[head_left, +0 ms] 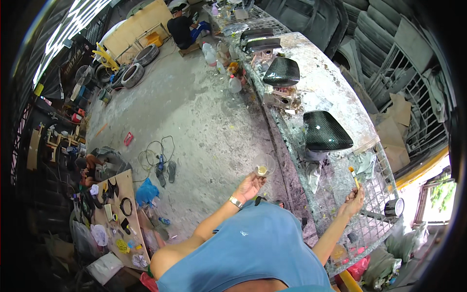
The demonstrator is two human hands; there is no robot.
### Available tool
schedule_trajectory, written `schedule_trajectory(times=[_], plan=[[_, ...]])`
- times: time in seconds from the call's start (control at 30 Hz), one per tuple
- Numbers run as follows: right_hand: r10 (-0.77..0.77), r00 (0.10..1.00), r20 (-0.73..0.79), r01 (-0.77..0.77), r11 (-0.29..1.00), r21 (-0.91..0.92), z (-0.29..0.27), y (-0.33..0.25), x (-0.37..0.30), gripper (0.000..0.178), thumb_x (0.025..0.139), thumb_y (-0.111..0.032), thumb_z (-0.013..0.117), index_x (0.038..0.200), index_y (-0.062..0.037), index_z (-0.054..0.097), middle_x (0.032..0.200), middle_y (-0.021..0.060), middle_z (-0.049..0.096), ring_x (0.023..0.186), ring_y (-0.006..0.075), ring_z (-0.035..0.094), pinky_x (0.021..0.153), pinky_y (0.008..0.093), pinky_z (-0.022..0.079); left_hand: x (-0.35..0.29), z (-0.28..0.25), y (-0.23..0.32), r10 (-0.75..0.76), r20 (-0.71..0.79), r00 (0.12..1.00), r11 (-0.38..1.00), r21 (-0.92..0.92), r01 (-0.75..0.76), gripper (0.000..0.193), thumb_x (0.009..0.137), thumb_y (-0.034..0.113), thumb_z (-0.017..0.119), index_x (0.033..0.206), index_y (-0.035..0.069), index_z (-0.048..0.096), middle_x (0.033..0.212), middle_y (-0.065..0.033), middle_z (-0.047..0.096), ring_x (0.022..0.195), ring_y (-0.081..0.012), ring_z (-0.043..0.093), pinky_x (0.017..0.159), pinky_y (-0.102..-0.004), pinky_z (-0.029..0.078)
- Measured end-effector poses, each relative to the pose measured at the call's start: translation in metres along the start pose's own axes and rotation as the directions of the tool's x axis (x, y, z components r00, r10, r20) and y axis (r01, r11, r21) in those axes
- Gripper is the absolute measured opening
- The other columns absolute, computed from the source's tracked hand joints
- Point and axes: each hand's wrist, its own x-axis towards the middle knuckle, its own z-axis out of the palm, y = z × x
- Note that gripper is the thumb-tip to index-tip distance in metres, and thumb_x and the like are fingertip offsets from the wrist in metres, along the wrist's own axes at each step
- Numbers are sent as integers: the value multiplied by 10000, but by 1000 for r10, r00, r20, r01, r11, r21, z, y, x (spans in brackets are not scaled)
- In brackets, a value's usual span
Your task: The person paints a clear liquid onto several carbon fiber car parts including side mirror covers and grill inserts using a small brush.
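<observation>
My left hand, with a watch on its wrist, grips a clear cup with a little pale yellow liquid at its bottom. In my right hand a small brush is held bristles up over the workbench. The bristles look orange-brown. Beyond the brush, a glossy black woven-pattern shell rests raised on a support on the bench. A second such shell stands farther along, propped on a clear box. Close to the brush lies a crumpled pale cloth.
The stained workbench runs along my right, with a wire grid at its near end. A tape roll sits at the bench's right edge. Plastic jugs stand on the floor beside it. A person sits far ahead. Cables lie on the floor.
</observation>
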Motion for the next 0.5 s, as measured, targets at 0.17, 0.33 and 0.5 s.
schedule_trajectory(times=[0.17,0.33,0.5], plan=[[13,1000,18,-13,1000,5,-2,-2,-4,267,945,-242,526,1119,-45,570,739,-26,505,527,11,383,421,173,291,-6,6,-7,-12,8,1000,1000,-4,12,329,879,203,619,1138,24,523,1083,-105,588,927,-216,592,874,-318,503],[3,1000,16,-3,1000,-6,-8,1,-8,254,940,-232,530,1103,-43,579,735,-13,515,515,13,390,404,163,281,-8,2,-10,-32,26,999,999,-36,33,342,880,189,615,1155,17,505,1090,-107,582,937,-231,594,872,-326,506],[25,1000,-3,-25,999,24,-13,6,-12,257,935,-239,543,1094,-41,577,740,-8,525,512,9,391,405,160,284,-9,-7,-11,-29,23,999,999,-35,30,354,884,186,609,1163,6,487,1094,-114,575,935,-232,593,870,-327,507]])
